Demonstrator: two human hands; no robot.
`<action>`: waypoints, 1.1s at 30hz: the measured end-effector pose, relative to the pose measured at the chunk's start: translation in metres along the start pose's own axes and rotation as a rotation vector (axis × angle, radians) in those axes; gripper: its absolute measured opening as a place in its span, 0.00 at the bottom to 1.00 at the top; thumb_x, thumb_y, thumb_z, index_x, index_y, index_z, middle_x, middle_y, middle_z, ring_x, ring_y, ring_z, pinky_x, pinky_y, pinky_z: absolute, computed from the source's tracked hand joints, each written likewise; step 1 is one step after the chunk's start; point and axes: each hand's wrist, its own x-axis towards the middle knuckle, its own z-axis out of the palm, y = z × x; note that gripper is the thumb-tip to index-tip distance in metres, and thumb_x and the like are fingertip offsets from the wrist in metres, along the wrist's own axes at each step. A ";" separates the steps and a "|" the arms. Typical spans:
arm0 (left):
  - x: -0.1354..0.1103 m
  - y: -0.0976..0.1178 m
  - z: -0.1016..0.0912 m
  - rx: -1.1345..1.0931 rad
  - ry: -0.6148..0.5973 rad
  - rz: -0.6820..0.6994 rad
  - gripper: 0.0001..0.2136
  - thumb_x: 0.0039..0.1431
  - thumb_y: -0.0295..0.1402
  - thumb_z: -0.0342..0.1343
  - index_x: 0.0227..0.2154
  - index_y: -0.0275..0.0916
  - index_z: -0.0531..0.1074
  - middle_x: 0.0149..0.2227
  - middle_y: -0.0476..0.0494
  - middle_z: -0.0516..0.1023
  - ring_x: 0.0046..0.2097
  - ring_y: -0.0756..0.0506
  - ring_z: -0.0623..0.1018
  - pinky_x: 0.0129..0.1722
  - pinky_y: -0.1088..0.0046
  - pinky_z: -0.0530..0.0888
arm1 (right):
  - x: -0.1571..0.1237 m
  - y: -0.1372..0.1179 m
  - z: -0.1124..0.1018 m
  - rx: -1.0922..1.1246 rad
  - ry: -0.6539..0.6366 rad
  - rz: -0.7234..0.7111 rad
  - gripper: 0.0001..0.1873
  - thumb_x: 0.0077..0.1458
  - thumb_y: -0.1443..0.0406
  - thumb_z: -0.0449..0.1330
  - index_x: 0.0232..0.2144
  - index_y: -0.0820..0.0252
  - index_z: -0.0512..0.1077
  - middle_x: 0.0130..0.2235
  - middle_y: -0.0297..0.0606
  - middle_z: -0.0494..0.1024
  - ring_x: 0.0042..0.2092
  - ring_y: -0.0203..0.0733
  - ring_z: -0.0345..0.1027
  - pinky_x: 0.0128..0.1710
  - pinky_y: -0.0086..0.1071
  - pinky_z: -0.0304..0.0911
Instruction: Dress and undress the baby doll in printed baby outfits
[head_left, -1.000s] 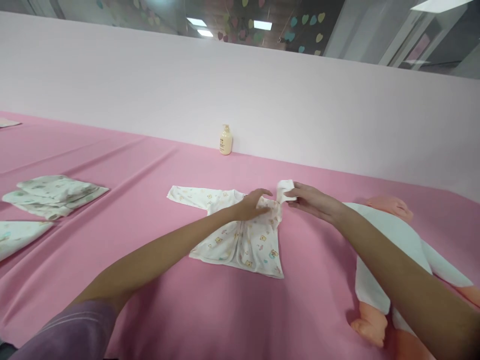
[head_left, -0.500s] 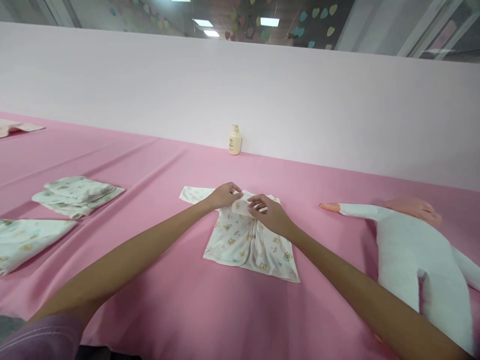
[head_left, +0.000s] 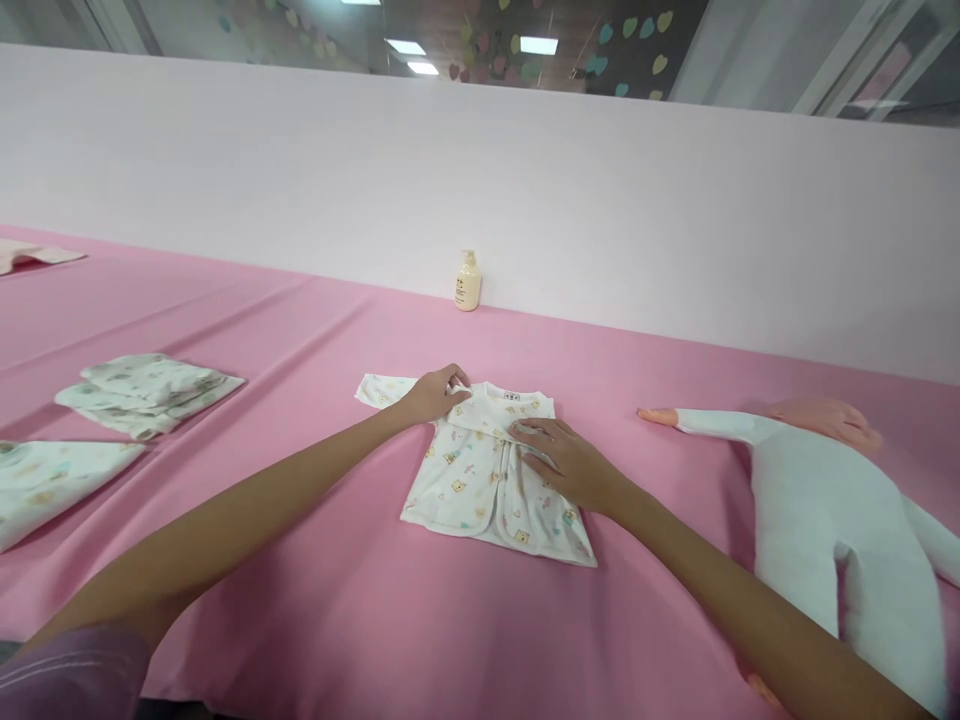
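A small white baby shirt with a printed animal pattern lies front up on pink cloth. One of its sleeves stretches out to the left, while the other is folded over the chest. At the upper left of the shirt, my left hand has curled fingers and thumb closing on the fabric by the end of the folded sleeve. My right hand rests palm down on the right chest, its fingers stretched and slightly apart across the folded sleeve. Part of the shirt's right side is hidden under it.
A cream pump bottle stands against the white wall. Folded printed clothes and another printed cloth lie left. A doll-like figure in white lies right, partly behind my forearm. Pink cloth covers the surface.
My left hand has shifted slightly left. My right hand has moved right and down and flattened onto the shirt. The sleeve now lies flatter across the chest, and the neckline label shows.
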 end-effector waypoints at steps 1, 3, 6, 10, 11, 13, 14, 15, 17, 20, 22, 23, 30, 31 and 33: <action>-0.001 0.001 0.002 0.061 0.023 0.035 0.13 0.67 0.45 0.60 0.47 0.44 0.74 0.47 0.45 0.81 0.36 0.46 0.79 0.42 0.66 0.76 | -0.002 -0.001 -0.001 -0.009 -0.001 0.002 0.26 0.77 0.52 0.50 0.70 0.43 0.70 0.70 0.41 0.72 0.70 0.57 0.66 0.68 0.59 0.67; -0.004 0.004 0.005 0.175 0.075 0.091 0.13 0.70 0.46 0.57 0.48 0.43 0.74 0.49 0.44 0.82 0.41 0.42 0.81 0.52 0.59 0.75 | -0.004 -0.003 -0.003 -0.026 -0.001 0.016 0.25 0.77 0.52 0.50 0.70 0.43 0.71 0.70 0.41 0.73 0.69 0.57 0.67 0.68 0.59 0.67; -0.012 0.008 0.004 0.286 0.148 0.158 0.15 0.73 0.47 0.52 0.49 0.42 0.74 0.54 0.40 0.82 0.53 0.36 0.80 0.61 0.50 0.70 | -0.005 -0.009 -0.005 -0.068 0.028 0.046 0.25 0.78 0.51 0.50 0.70 0.43 0.71 0.69 0.41 0.74 0.69 0.57 0.68 0.69 0.60 0.66; -0.032 -0.007 -0.008 0.388 0.113 0.236 0.20 0.75 0.48 0.49 0.59 0.44 0.73 0.63 0.39 0.78 0.63 0.33 0.75 0.65 0.48 0.70 | -0.001 -0.014 -0.003 -0.117 0.044 0.033 0.29 0.78 0.50 0.48 0.74 0.47 0.66 0.73 0.43 0.70 0.72 0.57 0.63 0.71 0.58 0.64; -0.037 -0.015 -0.013 0.415 0.090 0.240 0.22 0.75 0.49 0.48 0.62 0.45 0.72 0.65 0.39 0.77 0.65 0.33 0.74 0.66 0.47 0.69 | 0.002 -0.015 -0.002 -0.118 0.030 0.024 0.30 0.78 0.50 0.47 0.75 0.47 0.64 0.73 0.43 0.68 0.73 0.57 0.62 0.71 0.58 0.64; -0.049 -0.035 -0.025 0.457 0.058 0.219 0.26 0.75 0.52 0.46 0.68 0.47 0.68 0.70 0.40 0.73 0.69 0.33 0.71 0.69 0.46 0.67 | 0.010 -0.018 0.000 -0.112 -0.010 0.006 0.31 0.79 0.49 0.46 0.77 0.46 0.61 0.75 0.42 0.66 0.75 0.57 0.59 0.72 0.58 0.62; -0.054 -0.045 -0.031 0.473 0.056 0.195 0.27 0.76 0.52 0.45 0.70 0.48 0.67 0.71 0.41 0.71 0.71 0.33 0.69 0.70 0.46 0.66 | 0.015 -0.020 0.001 -0.106 -0.029 -0.005 0.32 0.79 0.48 0.45 0.77 0.46 0.60 0.76 0.42 0.64 0.76 0.57 0.57 0.73 0.59 0.61; -0.059 -0.054 -0.037 0.488 0.066 0.161 0.28 0.76 0.53 0.44 0.71 0.49 0.66 0.73 0.41 0.70 0.72 0.33 0.68 0.71 0.45 0.65 | 0.022 -0.022 0.003 -0.100 -0.045 -0.017 0.33 0.79 0.47 0.45 0.78 0.46 0.59 0.77 0.41 0.62 0.77 0.58 0.55 0.74 0.59 0.60; -0.066 -0.070 -0.050 0.514 0.115 0.080 0.28 0.76 0.54 0.43 0.71 0.51 0.67 0.74 0.43 0.69 0.74 0.33 0.67 0.71 0.45 0.65 | 0.041 -0.028 0.008 -0.089 -0.065 -0.048 0.34 0.79 0.47 0.44 0.78 0.47 0.58 0.78 0.40 0.59 0.79 0.57 0.52 0.76 0.59 0.55; -0.073 -0.084 -0.066 0.540 0.198 -0.020 0.27 0.75 0.53 0.44 0.68 0.49 0.70 0.72 0.42 0.71 0.73 0.31 0.68 0.70 0.44 0.66 | 0.077 -0.035 0.019 -0.074 -0.067 -0.050 0.35 0.78 0.45 0.42 0.79 0.48 0.56 0.79 0.39 0.57 0.80 0.56 0.47 0.79 0.59 0.46; -0.074 -0.088 -0.072 0.543 0.222 -0.043 0.26 0.74 0.51 0.45 0.66 0.48 0.72 0.70 0.41 0.73 0.71 0.31 0.69 0.69 0.44 0.66 | 0.100 -0.036 0.030 -0.060 -0.070 -0.011 0.37 0.78 0.44 0.40 0.80 0.49 0.53 0.80 0.39 0.55 0.81 0.54 0.45 0.80 0.58 0.44; -0.074 -0.089 -0.074 0.542 0.226 -0.046 0.25 0.74 0.51 0.45 0.65 0.48 0.73 0.69 0.40 0.74 0.70 0.31 0.70 0.68 0.44 0.67 | 0.110 -0.036 0.036 -0.054 -0.079 0.012 0.38 0.78 0.44 0.40 0.80 0.51 0.51 0.80 0.40 0.54 0.81 0.53 0.43 0.80 0.56 0.43; -0.072 -0.093 -0.071 0.535 0.270 -0.018 0.24 0.73 0.48 0.47 0.64 0.44 0.72 0.68 0.36 0.74 0.70 0.30 0.69 0.67 0.43 0.67 | 0.131 -0.030 0.069 -0.089 -0.021 0.101 0.41 0.78 0.43 0.37 0.82 0.56 0.46 0.82 0.42 0.46 0.82 0.49 0.37 0.81 0.54 0.31; -0.072 -0.094 -0.071 0.541 0.275 -0.008 0.24 0.73 0.48 0.48 0.65 0.44 0.71 0.69 0.36 0.73 0.71 0.30 0.69 0.68 0.43 0.67 | 0.129 -0.029 0.068 -0.075 -0.026 0.098 0.42 0.77 0.42 0.37 0.82 0.55 0.45 0.82 0.41 0.45 0.82 0.49 0.37 0.81 0.54 0.31; -0.072 -0.094 -0.070 0.549 0.281 0.009 0.24 0.73 0.47 0.48 0.65 0.44 0.71 0.69 0.36 0.72 0.71 0.30 0.68 0.68 0.43 0.67 | 0.125 -0.023 0.060 -0.030 -0.044 0.100 0.42 0.77 0.41 0.37 0.82 0.53 0.42 0.82 0.39 0.44 0.82 0.49 0.36 0.81 0.54 0.33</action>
